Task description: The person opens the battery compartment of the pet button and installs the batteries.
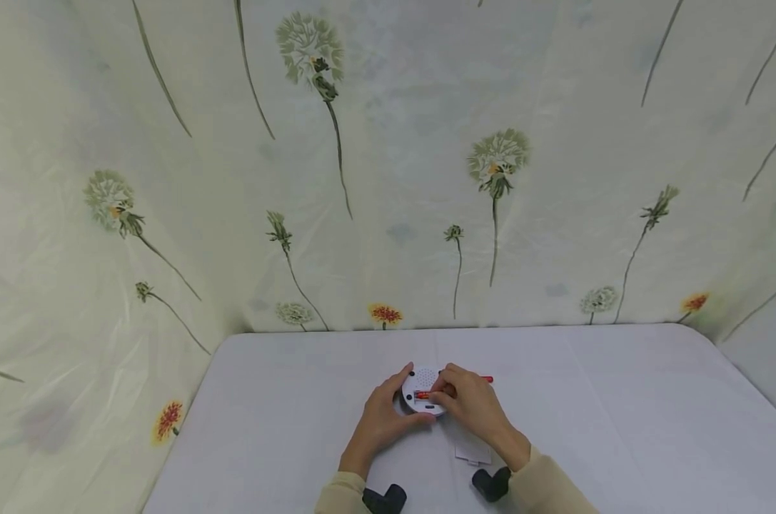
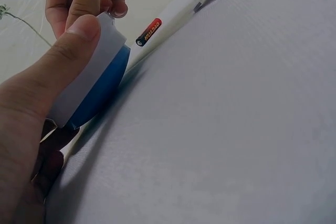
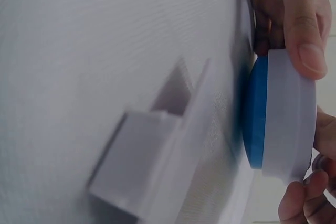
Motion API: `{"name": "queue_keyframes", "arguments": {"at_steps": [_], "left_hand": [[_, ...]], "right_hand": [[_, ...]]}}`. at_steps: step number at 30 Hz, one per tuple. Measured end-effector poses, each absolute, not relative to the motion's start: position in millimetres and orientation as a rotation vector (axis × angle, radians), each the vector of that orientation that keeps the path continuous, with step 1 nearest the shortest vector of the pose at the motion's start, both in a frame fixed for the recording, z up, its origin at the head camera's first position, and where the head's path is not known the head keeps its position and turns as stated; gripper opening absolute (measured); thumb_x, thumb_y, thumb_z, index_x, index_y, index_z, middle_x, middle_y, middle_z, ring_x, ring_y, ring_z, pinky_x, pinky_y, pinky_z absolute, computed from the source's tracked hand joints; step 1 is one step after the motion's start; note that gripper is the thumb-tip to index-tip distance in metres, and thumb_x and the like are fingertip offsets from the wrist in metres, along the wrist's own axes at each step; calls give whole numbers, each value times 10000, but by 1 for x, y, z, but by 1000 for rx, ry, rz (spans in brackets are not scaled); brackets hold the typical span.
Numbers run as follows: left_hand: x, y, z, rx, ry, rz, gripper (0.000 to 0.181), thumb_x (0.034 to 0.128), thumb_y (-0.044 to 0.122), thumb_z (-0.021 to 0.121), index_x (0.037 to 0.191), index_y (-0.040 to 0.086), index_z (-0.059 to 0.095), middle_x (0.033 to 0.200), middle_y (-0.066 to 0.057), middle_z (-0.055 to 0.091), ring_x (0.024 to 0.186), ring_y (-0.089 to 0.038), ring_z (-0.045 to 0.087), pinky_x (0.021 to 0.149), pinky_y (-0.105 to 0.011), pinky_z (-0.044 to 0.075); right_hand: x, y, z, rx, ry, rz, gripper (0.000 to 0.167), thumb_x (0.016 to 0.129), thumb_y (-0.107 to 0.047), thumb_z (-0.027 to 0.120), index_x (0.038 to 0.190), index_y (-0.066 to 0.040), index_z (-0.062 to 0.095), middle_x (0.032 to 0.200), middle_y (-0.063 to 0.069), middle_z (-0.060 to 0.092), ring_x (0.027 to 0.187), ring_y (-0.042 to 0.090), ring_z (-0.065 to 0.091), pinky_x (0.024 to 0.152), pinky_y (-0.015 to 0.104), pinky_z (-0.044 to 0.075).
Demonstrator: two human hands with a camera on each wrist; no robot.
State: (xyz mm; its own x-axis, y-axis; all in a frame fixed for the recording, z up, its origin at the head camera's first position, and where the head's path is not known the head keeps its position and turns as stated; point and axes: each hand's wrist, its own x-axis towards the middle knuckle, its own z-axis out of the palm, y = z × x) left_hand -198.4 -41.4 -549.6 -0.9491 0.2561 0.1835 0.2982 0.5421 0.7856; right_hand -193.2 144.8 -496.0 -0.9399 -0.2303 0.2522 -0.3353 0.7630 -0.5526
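Note:
My left hand [image 1: 388,414] grips a round device [image 1: 427,377] by its rim, thumb on the near side. The device has a white back with speaker holes, a battery slot and a blue underside [image 2: 102,93]. A red battery [image 1: 421,395] lies at the slot, partly covered by my right hand [image 1: 474,403]. The right thumb and fingertips pinch that battery's right end; both wrist views hide this contact. Beyond the right hand, a second red-and-black battery [image 2: 149,32] lies on the table.
A white table [image 1: 285,428] carries everything. A small white part with a tab [image 1: 472,451] lies near my right wrist, larger in the right wrist view [image 3: 136,161]. Black wrist mounts [image 1: 385,498] show at both sleeves. A flower-printed curtain [image 1: 400,178] hangs behind the table.

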Motion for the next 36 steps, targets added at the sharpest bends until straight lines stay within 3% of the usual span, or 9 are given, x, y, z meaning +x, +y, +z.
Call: {"name": "queue_keyframes", "arguments": {"at_steps": [26,36], "left_hand": [[-200,-42,-552,-475,-2700,-1420,965,624,650,730,1452,322,358,1449,37,463,1323,-216,455,1044,-474,403],[-199,-41,-549,-503,-2696,-1367,960,632,641,729,1454,312,358,1427,18,491,1285,-221,489,1012,-478,425]], "right_hand": [[-196,141,-497,444,-2816,962,148,756,-191,787,764,-220,642,715,-132,509,617,17,423,552,168,358],[-198,157,-500,536,-2766,1208,104,815,-200,739,821,-192,636,719,-89,536,643,26,464,558,173,407]]}}
